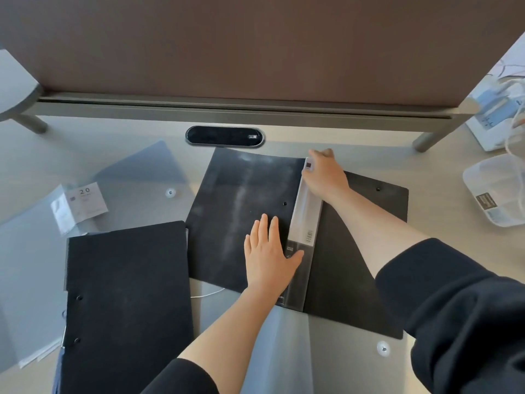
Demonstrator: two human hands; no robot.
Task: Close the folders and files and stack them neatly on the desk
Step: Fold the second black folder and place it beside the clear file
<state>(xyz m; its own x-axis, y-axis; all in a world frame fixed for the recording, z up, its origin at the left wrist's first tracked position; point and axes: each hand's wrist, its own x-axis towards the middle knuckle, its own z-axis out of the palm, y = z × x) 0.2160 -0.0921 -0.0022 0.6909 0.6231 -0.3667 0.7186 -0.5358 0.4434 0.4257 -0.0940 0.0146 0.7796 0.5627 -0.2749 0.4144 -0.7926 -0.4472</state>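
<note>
A black folder (235,211) lies spread open in the middle of the desk, with a translucent grey spine strip (305,220) standing up along its fold. My left hand (268,251) presses flat on the left cover beside the strip. My right hand (324,174) grips the strip's far end. A closed black folder (127,297) lies at the front left. A translucent snap-button file (133,180) with a label reading "20" lies open at the back left. Another translucent file (341,354) sits under the open folder near me.
A brown partition (255,44) on a metal rail closes the desk's far side, with a black oval cable port (224,135) in front of it. A clear plastic container (497,191) and white boxes with cables (494,115) stand at the right edge.
</note>
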